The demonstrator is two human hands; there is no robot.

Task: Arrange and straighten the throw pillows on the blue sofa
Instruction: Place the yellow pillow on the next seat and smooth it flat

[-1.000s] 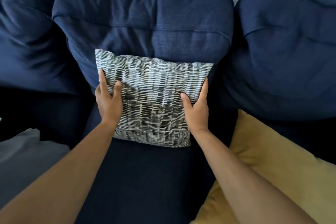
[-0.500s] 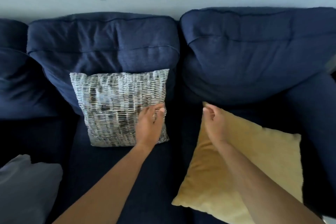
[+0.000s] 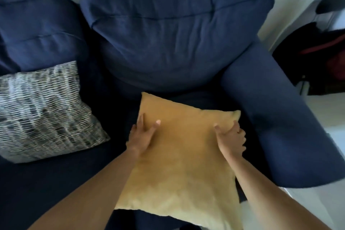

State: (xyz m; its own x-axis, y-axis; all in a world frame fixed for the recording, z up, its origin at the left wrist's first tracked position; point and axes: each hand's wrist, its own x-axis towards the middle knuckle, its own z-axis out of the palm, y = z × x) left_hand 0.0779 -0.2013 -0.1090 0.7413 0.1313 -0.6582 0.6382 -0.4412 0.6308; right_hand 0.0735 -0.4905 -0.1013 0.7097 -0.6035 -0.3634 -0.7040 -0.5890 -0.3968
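Observation:
A mustard-yellow throw pillow [image 3: 179,170] lies on the right seat of the blue sofa [image 3: 168,39], in front of the right back cushion. My left hand [image 3: 141,140] grips its left edge, thumb on top. Its right edge, near the top corner, is gripped by my right hand [image 3: 231,140]. A grey-and-white patterned throw pillow [image 3: 43,110] leans against the middle back cushion at the left, with no hand on it.
The sofa's right armrest [image 3: 276,117] runs just right of the yellow pillow. Beyond it, at the far right, are a white floor [image 3: 324,110] and dark objects with red parts [image 3: 328,58]. A pale wall rises behind the sofa.
Both hands left the patterned pillow and now hold the yellow pillow. My view swung right, so the patterned pillow sits at the left edge and the armrest shows.

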